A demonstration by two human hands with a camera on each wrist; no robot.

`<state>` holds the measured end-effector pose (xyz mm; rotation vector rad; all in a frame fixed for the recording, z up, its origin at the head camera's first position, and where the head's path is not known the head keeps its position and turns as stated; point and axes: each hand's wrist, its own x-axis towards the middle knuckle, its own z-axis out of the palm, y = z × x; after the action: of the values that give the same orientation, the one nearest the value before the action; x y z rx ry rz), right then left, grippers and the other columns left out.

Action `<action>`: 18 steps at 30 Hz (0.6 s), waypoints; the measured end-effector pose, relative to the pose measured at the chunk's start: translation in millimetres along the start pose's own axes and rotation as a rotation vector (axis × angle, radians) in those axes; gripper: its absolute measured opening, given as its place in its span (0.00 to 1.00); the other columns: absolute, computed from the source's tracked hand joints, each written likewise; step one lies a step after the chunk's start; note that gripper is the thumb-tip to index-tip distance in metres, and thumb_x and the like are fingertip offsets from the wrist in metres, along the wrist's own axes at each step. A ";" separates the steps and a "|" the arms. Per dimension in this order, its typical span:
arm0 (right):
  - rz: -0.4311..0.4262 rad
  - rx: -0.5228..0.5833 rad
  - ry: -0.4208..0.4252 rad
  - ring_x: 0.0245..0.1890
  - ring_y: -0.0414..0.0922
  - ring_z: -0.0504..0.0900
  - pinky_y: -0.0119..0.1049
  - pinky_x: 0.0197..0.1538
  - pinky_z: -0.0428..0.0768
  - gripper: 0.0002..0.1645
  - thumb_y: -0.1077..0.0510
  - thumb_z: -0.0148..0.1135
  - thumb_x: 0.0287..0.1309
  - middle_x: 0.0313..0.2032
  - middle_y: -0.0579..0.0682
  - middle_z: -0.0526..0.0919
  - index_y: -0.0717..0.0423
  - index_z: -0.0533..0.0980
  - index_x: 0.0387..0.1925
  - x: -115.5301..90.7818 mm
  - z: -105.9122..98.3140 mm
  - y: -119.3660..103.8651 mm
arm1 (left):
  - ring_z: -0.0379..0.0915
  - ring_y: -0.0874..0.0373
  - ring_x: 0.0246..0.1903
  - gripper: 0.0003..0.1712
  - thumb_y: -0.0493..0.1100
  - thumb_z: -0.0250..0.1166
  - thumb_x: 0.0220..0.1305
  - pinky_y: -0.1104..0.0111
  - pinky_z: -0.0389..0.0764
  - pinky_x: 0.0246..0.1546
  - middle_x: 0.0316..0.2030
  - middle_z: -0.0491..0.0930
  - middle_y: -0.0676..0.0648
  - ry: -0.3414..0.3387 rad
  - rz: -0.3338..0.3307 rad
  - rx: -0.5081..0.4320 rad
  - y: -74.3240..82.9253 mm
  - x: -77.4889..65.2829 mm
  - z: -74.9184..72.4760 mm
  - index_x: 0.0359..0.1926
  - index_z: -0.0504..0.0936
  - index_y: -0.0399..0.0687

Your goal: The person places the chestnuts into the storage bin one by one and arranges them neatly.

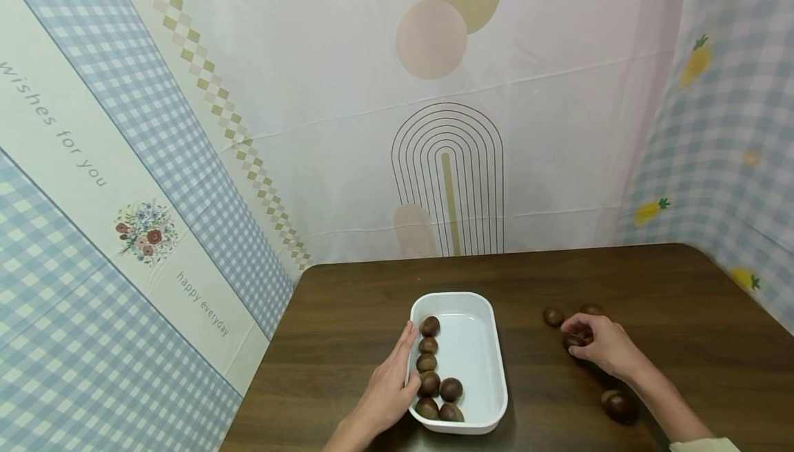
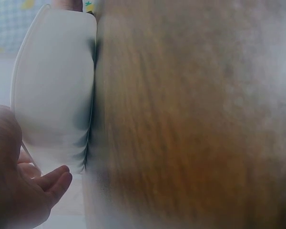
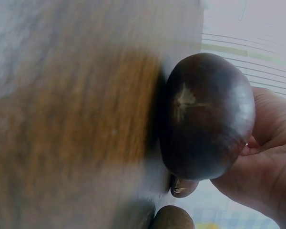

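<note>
A white rectangular dish (image 1: 490,369) stands on the table, with several brown chestnuts (image 1: 429,383) along its left side and near corner. My left hand (image 1: 387,379) holds the dish's left wall, fingers along the outside and thumb over the rim; the left wrist view shows the dish's outer wall (image 2: 55,86) beside that hand. Right of the dish, my right hand (image 1: 603,345) curls thumb and fingers round a chestnut (image 1: 573,344) at the table. A large chestnut (image 3: 207,117) fills the middle of the right wrist view, hiding much of the right hand's fingers.
Loose chestnuts lie about the right hand: one to its left (image 1: 553,316), one behind it (image 1: 591,309) and a big one (image 1: 619,406) near the forearm. The dark wooden table (image 1: 347,314) ends at patterned cloth (image 1: 347,162) hanging behind and at both sides.
</note>
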<state>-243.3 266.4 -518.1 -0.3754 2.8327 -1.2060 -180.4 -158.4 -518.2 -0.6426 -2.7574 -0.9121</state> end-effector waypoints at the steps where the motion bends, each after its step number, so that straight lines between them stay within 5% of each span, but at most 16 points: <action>1: 0.002 0.005 -0.005 0.43 0.50 0.84 0.41 0.40 0.83 0.18 0.68 0.76 0.55 0.44 0.52 0.85 0.62 0.83 0.49 -0.3 -0.4 -0.3 | 0.67 0.44 0.73 0.44 0.34 0.57 0.65 0.46 0.75 0.65 0.83 0.54 0.40 0.002 0.003 -0.002 0.0 -0.1 0.0 0.82 0.59 0.39; 10: -0.017 0.002 0.021 0.42 0.48 0.85 0.35 0.38 0.81 0.15 0.66 0.76 0.56 0.43 0.51 0.86 0.60 0.85 0.46 -3.2 -0.5 -1.9 | 0.67 0.44 0.73 0.45 0.34 0.58 0.63 0.47 0.76 0.64 0.83 0.55 0.41 0.009 0.007 0.007 -0.3 -0.1 0.9 0.82 0.59 0.40; 18: -0.039 -0.036 0.081 0.46 0.52 0.86 0.40 0.42 0.82 0.18 0.62 0.78 0.57 0.47 0.53 0.88 0.58 0.85 0.49 -2.6 0.8 -8.3 | 0.67 0.44 0.73 0.45 0.34 0.58 0.63 0.47 0.77 0.64 0.83 0.55 0.41 0.009 0.007 0.009 0.0 -0.1 0.5 0.82 0.59 0.39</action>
<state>-239.0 260.9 -512.9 -0.3936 2.9325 -1.2053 -180.3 -158.1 -518.5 -0.6452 -2.7478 -0.8987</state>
